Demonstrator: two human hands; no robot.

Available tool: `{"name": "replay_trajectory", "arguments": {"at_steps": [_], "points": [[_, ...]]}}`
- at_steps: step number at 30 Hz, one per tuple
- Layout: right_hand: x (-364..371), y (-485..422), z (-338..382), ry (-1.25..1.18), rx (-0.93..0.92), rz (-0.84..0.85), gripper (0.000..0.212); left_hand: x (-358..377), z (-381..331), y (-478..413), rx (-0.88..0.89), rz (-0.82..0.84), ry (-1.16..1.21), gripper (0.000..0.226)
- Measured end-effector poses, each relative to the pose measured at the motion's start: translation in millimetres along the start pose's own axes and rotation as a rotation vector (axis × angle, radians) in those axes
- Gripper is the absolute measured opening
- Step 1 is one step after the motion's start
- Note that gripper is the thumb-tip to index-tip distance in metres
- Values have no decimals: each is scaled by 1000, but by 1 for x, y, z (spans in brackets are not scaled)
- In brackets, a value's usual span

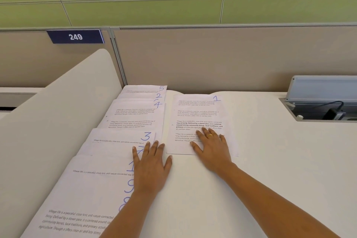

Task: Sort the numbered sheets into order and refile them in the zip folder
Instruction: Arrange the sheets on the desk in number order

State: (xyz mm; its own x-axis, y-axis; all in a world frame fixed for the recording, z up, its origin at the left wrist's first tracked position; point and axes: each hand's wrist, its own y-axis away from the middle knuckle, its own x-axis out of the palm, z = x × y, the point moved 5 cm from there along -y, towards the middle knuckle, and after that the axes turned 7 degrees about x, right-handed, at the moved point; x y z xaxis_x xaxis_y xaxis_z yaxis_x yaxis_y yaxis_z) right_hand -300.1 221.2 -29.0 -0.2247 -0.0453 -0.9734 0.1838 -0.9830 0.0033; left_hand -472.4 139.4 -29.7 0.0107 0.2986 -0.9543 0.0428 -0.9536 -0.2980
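Left hand (150,164), flat, fingers spread, gripping nothing, steadies the fanned sheets (133,120) running from 7 to 11 o'clock, overlapped so each numeral shows. Right hand (212,147), equally flat, pins sheet 1 (197,112) toward 12 o'clock, probably founding the ordered pile. Zip folder not visible.

Sheet 1 (199,114) lies on the desk (260,160), right of overlapping sheets (133,120).

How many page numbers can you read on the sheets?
7: 5, 2, 4, 3, 9 and 8 down the left column, 1 on the right sheet; others partly hidden by the left hand.
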Motion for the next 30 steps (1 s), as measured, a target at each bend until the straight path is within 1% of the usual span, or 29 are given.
{"name": "replay_trajectory", "arguments": {"at_steps": [2,6,9,11,15,16,17,18,20,21,22,25,28,30], "points": [[0,0,0,1,-3,-1,75,-2,-1,0,-1,20,4,51],[3,-2,-1,-3,-15,-1,69,-3,-1,0,0,57,34,50],[4,-3,-1,3,-22,6,74,-1,1,-1,-4,68,37,49],[3,-2,-1,-2,-25,1,73,-4,1,-3,1,69,51,49],[-7,-2,5,-50,-53,-67,94,-14,9,-16,25,-7,76,48],[-11,-5,8,-97,-66,-81,93,-16,15,-21,20,-12,84,49],[-15,-8,13,-153,-81,-91,88,-16,23,-25,9,-15,96,51],[-19,-13,19,-211,-94,-99,76,-16,31,-29,-9,-7,115,56],[-25,-27,32,-320,-107,-81,52,-15,48,-37,-51,3,143,73],[-28,-36,40,-372,-116,-61,46,-14,57,-41,-71,17,152,81],[-30,-46,49,-418,-123,-34,43,-13,66,-45,-88,32,151,83],[-34,-78,74,-481,-101,68,42,-7,92,-58,-135,65,129,61],[-33,-107,91,-556,-35,134,44,-1,114,-68,-180,132,163,59],[-31,-126,100,-563,-23,145,42,4,123,-71,-182,166,171,61]]}}
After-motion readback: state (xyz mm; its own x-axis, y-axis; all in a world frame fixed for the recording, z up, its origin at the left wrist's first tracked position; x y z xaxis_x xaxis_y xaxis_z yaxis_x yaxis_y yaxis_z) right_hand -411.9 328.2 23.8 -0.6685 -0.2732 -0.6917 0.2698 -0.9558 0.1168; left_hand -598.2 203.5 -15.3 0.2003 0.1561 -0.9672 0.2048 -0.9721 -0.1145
